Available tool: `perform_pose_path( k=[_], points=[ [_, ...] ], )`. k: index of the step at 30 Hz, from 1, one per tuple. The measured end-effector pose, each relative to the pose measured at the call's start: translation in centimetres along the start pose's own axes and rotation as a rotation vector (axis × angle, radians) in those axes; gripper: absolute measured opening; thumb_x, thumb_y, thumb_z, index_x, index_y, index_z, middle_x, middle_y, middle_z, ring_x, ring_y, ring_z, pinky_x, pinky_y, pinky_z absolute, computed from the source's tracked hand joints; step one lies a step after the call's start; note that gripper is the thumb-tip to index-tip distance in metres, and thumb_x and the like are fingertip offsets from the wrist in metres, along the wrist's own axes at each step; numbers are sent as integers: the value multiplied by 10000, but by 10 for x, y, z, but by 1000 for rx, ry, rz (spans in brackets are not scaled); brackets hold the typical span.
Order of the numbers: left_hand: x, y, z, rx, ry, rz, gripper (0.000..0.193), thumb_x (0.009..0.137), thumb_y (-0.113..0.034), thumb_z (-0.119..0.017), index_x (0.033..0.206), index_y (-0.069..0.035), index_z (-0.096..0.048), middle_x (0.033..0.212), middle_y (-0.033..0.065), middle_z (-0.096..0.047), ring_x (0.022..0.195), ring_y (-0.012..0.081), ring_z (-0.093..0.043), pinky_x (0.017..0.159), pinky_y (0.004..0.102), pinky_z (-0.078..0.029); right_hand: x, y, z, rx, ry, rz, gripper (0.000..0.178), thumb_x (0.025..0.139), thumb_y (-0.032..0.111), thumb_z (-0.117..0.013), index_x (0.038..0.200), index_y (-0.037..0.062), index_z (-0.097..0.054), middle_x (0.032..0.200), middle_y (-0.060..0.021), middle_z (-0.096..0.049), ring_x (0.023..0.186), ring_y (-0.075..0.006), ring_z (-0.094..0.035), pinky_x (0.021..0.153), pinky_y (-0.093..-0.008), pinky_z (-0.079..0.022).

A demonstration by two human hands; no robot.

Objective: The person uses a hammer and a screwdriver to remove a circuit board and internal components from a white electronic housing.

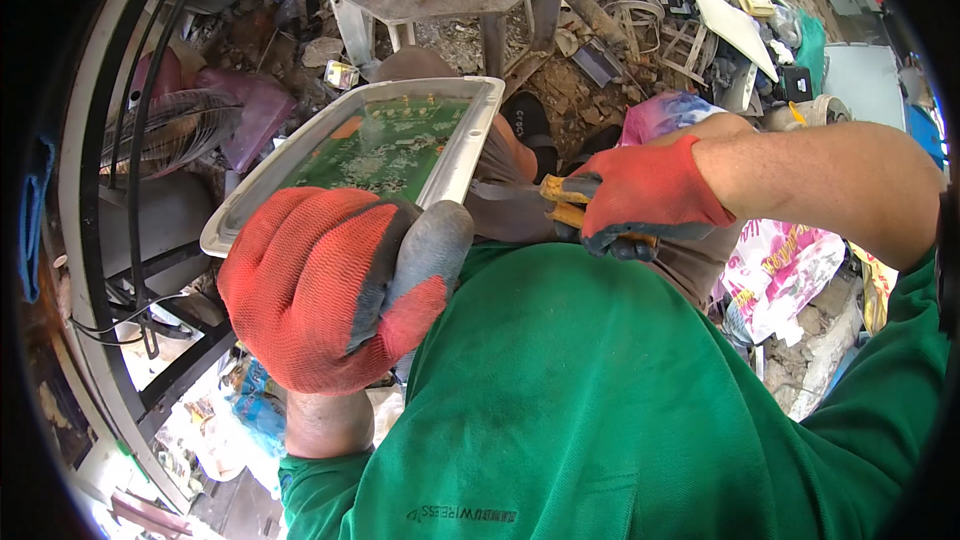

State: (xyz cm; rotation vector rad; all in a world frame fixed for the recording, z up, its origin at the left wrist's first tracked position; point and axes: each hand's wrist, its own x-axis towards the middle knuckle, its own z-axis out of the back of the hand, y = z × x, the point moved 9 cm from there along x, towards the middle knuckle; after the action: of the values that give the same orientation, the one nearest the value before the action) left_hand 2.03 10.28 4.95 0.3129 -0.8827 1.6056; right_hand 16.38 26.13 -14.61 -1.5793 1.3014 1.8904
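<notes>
My left hand (345,285), in a red glove with grey palm and thumb, is closed around the near end of a shallow white plastic housing (470,150). Inside that housing lies a green circuit board (395,145) with silvery patches and a few brass-coloured fittings at its far end. To the right, my right hand (655,195), gloved alike, grips a tool with orange-yellow handles that looks like pliers (565,202). Its jaws cannot be made out against my brown trousers. The tool is apart from the housing.
A worn grey stool or small table (440,0) stands ahead, with a clear plastic piece on top. Mixed scrap, including a white panel (732,28), is heaped at the far right. A black metal frame (125,190) rises on the left. Patterned plastic bags (780,270) lie at right.
</notes>
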Motion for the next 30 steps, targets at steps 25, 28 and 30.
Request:
perform_pose_path(
  k=[25, 28, 30],
  points=[
    [1, -2, -10, -57, 68, 55, 318, 816, -310, -748, 881, 0, -722, 768, 128, -673, 659, 306, -645, 641, 389, -518, -19, 21, -12, 167, -62, -164, 600, 834, 183, -675, 1400, 37, -541, 1046, -122, -695, 903, -203, -674, 778, -353, -544],
    [5, -6, -13, -51, 123, 84, 287, 869, -265, -708, 872, 21, -730, 771, 141, -674, 667, 311, -646, 667, 393, -514, -19, 18, -9, 114, -179, -156, 566, 835, 177, -662, 1372, 31, -561, 1026, -127, -707, 905, -212, -684, 783, -366, -547],
    [5, -8, -16, -31, 146, 102, 272, 862, -250, -718, 871, 21, -729, 776, 141, -676, 671, 312, -649, 667, 392, -516, -20, 18, -13, 152, -172, -160, 549, 835, 173, -658, 1357, 27, -571, 1038, -136, -709, 914, -214, -687, 794, -367, -546]
  ],
)
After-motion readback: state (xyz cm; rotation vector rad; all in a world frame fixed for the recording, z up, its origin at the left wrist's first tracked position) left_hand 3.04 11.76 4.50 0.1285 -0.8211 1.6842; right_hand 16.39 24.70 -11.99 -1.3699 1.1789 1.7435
